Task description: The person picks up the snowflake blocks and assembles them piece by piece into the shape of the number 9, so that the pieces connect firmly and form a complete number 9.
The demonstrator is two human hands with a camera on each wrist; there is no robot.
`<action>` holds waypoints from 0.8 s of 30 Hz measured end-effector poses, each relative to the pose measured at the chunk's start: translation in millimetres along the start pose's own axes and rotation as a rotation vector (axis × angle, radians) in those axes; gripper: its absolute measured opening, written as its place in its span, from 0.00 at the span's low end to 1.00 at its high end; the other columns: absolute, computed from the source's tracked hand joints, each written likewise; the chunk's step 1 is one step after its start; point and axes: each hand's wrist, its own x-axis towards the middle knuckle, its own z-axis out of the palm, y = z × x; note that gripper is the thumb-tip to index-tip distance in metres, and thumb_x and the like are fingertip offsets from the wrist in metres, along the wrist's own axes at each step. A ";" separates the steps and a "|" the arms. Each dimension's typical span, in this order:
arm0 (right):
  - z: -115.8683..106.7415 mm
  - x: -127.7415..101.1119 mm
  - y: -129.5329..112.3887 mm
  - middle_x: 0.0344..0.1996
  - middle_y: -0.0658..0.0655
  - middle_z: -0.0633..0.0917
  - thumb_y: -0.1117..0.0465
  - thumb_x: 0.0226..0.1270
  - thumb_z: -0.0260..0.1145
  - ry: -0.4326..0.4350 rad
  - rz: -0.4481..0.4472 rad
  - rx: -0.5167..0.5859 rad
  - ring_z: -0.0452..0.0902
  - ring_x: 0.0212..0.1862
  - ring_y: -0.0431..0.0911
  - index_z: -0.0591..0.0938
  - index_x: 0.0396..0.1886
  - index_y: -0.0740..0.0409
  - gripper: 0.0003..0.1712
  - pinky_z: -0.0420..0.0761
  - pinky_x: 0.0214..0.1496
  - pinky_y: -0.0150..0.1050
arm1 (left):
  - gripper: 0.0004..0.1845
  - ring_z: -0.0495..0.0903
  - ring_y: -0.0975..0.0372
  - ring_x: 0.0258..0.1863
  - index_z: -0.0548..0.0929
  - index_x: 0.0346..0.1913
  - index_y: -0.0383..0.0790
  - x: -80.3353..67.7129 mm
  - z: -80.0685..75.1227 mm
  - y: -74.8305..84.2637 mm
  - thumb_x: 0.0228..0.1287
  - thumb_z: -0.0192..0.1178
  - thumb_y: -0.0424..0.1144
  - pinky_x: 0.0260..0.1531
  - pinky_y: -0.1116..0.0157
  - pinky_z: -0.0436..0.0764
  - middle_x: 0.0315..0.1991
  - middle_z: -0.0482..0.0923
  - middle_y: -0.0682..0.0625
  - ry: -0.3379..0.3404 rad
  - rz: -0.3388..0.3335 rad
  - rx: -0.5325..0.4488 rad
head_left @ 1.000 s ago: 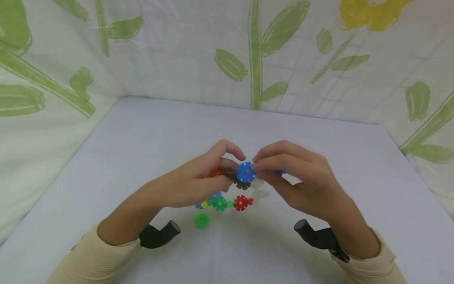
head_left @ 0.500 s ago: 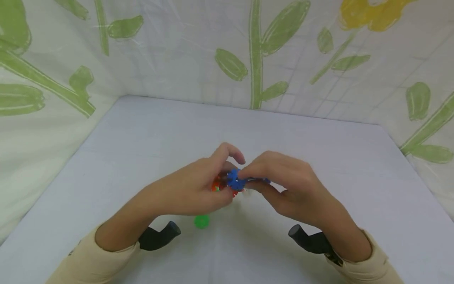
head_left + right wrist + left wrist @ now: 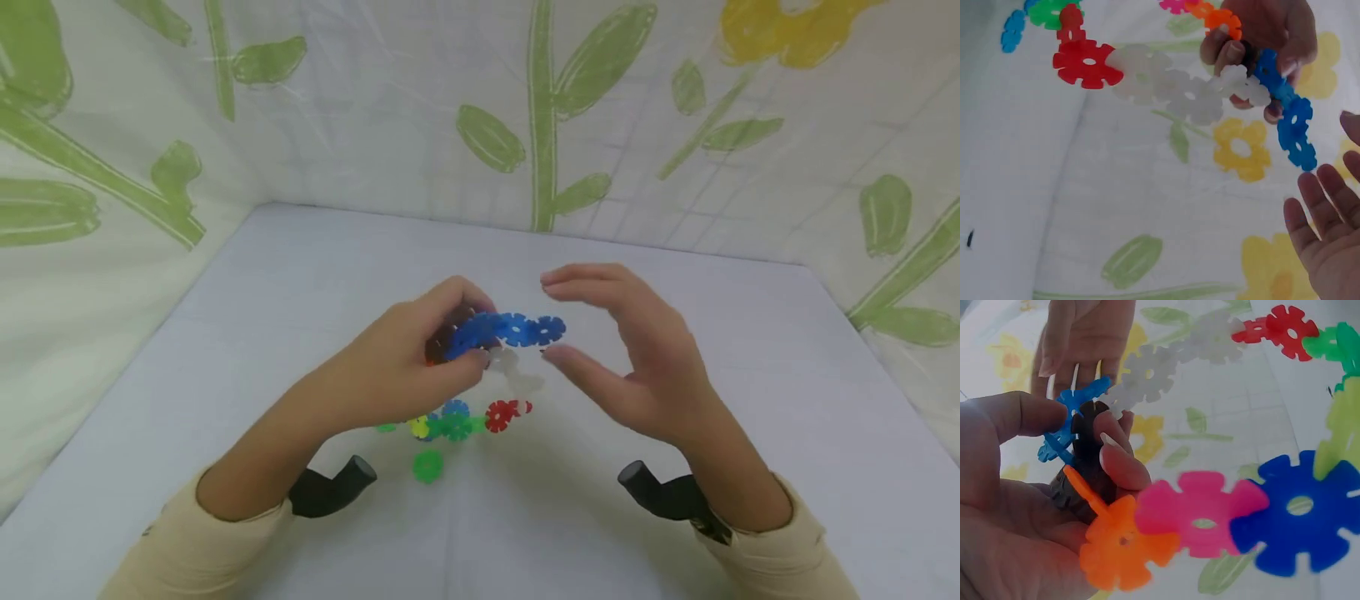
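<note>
A: From the head view, what is the left hand [image 3: 408, 371] doing?
B: Its fingers are clamping the chain of snowflake discs [image 3: 510, 331] above the table [image 3: 750, 350]; the right hand [image 3: 637, 358] is hovering just right of the chain, fingers apart and holding nothing. A loose green disc [image 3: 427, 466] is lying below the chain.

A: And the left wrist view?
B: Thumb and fingers [image 3: 1119, 459] are pinching a dark disc [image 3: 1088, 444] in the chain, with orange, pink and blue discs hanging nearer the camera.

A: The right wrist view?
B: The open palm is sitting below the chain's blue end [image 3: 1294, 134]; white discs [image 3: 1179, 87] are trailing left to a red disc [image 3: 1085, 62]
</note>
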 end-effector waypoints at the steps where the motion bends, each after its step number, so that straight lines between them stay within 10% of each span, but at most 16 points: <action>1: -1.0 -0.2 3.9 0.53 0.67 0.81 0.52 0.72 0.66 0.028 0.014 0.040 0.76 0.58 0.56 0.77 0.54 0.75 0.28 0.76 0.61 0.42 | 0.18 0.78 0.59 0.29 0.71 0.56 0.45 -0.3 -1.8 -0.1 0.65 0.60 0.33 0.30 0.60 0.81 0.36 0.80 0.53 0.012 -0.019 0.006; 11: 1.1 -12.7 40.6 0.51 0.61 0.82 0.74 0.67 0.65 0.022 0.306 0.209 0.80 0.52 0.54 0.77 0.56 0.72 0.18 0.80 0.55 0.41 | 0.26 0.79 0.57 0.36 0.74 0.61 0.53 -0.7 -15.0 0.6 0.62 0.68 0.53 0.34 0.59 0.83 0.37 0.80 0.52 0.093 -0.169 0.114; 20: 26.5 -27.1 56.2 0.39 0.46 0.85 0.63 0.71 0.66 -0.813 0.522 0.018 0.79 0.39 0.39 0.85 0.50 0.57 0.11 0.82 0.44 0.37 | 0.20 0.80 0.58 0.36 0.82 0.53 0.53 -3.8 -26.0 0.8 0.60 0.71 0.54 0.35 0.60 0.84 0.38 0.82 0.53 0.153 -0.148 0.173; 24: 54.7 -31.8 48.5 0.31 0.41 0.81 0.59 0.70 0.68 -1.025 0.524 0.008 0.75 0.35 0.36 0.85 0.53 0.53 0.13 0.79 0.40 0.31 | 0.20 0.81 0.57 0.35 0.82 0.53 0.53 -4.9 -28.0 1.1 0.61 0.70 0.54 0.34 0.60 0.84 0.37 0.82 0.52 0.154 -0.154 0.175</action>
